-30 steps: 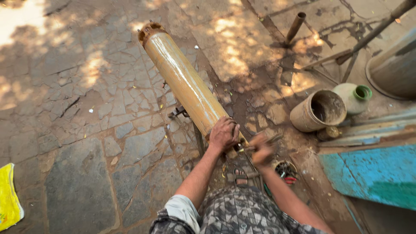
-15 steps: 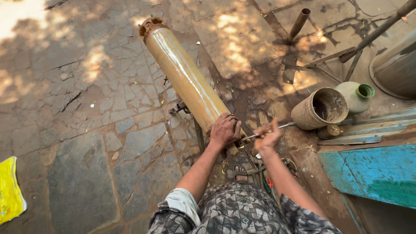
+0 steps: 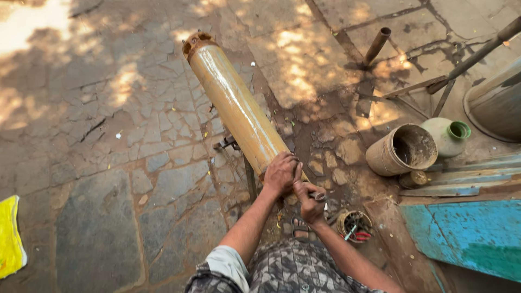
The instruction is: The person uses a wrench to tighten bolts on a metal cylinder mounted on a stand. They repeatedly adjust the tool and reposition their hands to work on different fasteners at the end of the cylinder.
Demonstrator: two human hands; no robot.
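A long yellow-brown metal cylinder (image 3: 233, 106) with a rusty far end lies raised on a small stand over the stone paving. My left hand (image 3: 280, 173) grips its near end. Right beside it, my right hand (image 3: 308, 202) is closed around a slim metal tool (image 3: 318, 196), held against the cylinder's near end. The end face itself is hidden by both hands. My patterned trousers fill the bottom of the view.
A small round tin of tools (image 3: 354, 223) sits by my right foot. A dirty bucket (image 3: 401, 150) and a pale green jug (image 3: 446, 135) lie to the right. A blue panel (image 3: 467, 236), metal rods (image 3: 472, 57), a pipe (image 3: 376, 45) and a yellow cloth (image 3: 10, 239) surround them.
My right hand rose from near the tool tin, held a thin tool out to the right, then drew in close to my left hand at the cylinder's end.
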